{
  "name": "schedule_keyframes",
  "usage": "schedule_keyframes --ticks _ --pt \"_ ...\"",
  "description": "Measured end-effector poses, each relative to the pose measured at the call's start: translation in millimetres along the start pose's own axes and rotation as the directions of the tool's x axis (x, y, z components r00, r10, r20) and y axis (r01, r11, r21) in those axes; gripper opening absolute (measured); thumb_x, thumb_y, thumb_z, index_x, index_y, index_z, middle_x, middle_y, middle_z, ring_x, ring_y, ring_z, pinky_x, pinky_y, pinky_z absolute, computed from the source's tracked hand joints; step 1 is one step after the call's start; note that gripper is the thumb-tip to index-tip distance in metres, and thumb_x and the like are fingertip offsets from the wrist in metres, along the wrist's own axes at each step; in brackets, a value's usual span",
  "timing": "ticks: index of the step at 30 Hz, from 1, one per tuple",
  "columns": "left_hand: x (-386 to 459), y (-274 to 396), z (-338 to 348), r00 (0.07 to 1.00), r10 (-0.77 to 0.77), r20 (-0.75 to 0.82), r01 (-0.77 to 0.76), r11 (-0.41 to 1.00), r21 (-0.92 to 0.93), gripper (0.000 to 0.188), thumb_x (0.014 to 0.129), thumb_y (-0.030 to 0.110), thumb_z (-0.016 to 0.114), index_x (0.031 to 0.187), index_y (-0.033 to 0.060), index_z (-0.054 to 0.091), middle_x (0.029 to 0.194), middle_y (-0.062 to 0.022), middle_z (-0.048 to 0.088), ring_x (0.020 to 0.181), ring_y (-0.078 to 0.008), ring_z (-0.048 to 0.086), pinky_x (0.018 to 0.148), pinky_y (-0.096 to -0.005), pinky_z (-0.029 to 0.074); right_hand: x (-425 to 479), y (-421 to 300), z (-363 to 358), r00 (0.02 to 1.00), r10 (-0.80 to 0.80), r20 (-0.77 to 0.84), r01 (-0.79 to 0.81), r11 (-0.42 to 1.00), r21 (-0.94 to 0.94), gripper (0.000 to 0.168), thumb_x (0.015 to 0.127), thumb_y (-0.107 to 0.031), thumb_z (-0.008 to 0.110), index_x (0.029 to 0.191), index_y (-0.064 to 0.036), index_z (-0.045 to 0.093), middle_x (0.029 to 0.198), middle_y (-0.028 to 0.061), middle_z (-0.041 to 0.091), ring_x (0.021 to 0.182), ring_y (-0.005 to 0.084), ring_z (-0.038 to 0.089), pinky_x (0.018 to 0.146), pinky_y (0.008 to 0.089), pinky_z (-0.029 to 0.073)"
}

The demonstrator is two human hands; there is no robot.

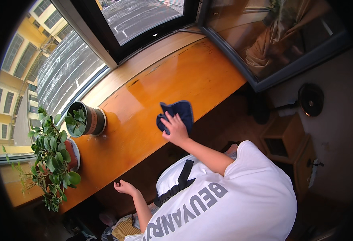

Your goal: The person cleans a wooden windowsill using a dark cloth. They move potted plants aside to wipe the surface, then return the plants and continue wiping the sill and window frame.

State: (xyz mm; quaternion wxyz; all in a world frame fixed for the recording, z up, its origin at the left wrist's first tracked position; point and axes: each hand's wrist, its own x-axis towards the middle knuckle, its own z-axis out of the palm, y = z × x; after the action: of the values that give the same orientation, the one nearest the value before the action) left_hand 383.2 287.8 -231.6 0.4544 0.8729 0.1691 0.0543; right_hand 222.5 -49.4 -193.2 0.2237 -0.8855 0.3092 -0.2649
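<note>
My right hand (175, 127) lies with spread fingers on a folded dark blue cloth (185, 112), pressing it against the glossy orange wooden sill board (140, 120) near its front edge. Part of the cloth stands up in a fold beyond the fingertips. My left hand (125, 187) hovers just off the front edge of the board, lower left, with loosely curled fingers and nothing in it.
At the board's left stand a small plant in a dark green pot (96, 121) and a leafy plant (54, 150) in a reddish pot. An open window sash (233, 60) juts inward at the right. A wooden cabinet (284, 138) is lower right.
</note>
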Motion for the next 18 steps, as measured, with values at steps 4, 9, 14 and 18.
schedule_keyframes --ticks 4,9,14,18 --pt "-21.1 45.9 21.2 0.933 0.206 0.296 -0.134 0.96 -0.246 0.035 0.096 0.004 0.048 0.13 -0.0022 0.048 0.125 -0.0143 0.053 0.115 -0.0243 0.054 0.101 -0.0348 0.042 -5.5 -62.1 59.4 0.972 -0.216 0.094 0.184 0.946 0.268 0.042 0.075 -0.02 0.07 0.114 -0.006 0.068 0.125 0.0177 0.062 0.114 0.0393 0.059 0.105 0.0433 0.044" --pt "-28.9 124.6 24.3 0.759 0.113 0.641 0.063 0.967 -0.246 0.034 0.099 0.02 0.052 0.128 0.0027 0.054 0.121 -0.0079 0.057 0.114 -0.0196 0.054 0.097 -0.0303 0.043 26.2 -69.3 34.7 0.791 0.163 0.59 -0.593 -0.036 0.805 0.033 0.097 -0.025 0.052 0.11 0.001 0.067 0.104 0.007 0.071 0.095 0.0155 0.067 0.085 0.0303 0.052" --pt "-55.4 186.9 11.6 0.018 0.1 0.995 0.784 0.616 -0.076 0.065 0.1 0.06 0.039 0.144 0.0122 0.047 0.141 -0.0083 0.055 0.128 -0.0242 0.054 0.108 -0.0404 0.044 36.3 -119.2 -66.9 0.699 -0.106 0.707 -0.641 -0.53 0.555 0.055 0.101 -0.043 0.033 0.132 -0.003 0.056 0.127 0.014 0.064 0.114 0.0254 0.063 0.102 0.0397 0.049" --pt "-70.5 210.3 -2.8 -0.052 0.291 0.955 0.893 0.443 -0.086 0.061 0.102 0.054 0.041 0.139 0.0062 0.05 0.135 -0.0128 0.059 0.123 -0.0244 0.058 0.106 -0.0401 0.046 31.1 -132.8 -81.1 0.693 -0.163 0.702 -0.651 -0.558 0.514 0.057 0.102 -0.043 0.031 0.138 -0.003 0.051 0.133 0.0144 0.061 0.119 0.026 0.061 0.105 0.0397 0.046"
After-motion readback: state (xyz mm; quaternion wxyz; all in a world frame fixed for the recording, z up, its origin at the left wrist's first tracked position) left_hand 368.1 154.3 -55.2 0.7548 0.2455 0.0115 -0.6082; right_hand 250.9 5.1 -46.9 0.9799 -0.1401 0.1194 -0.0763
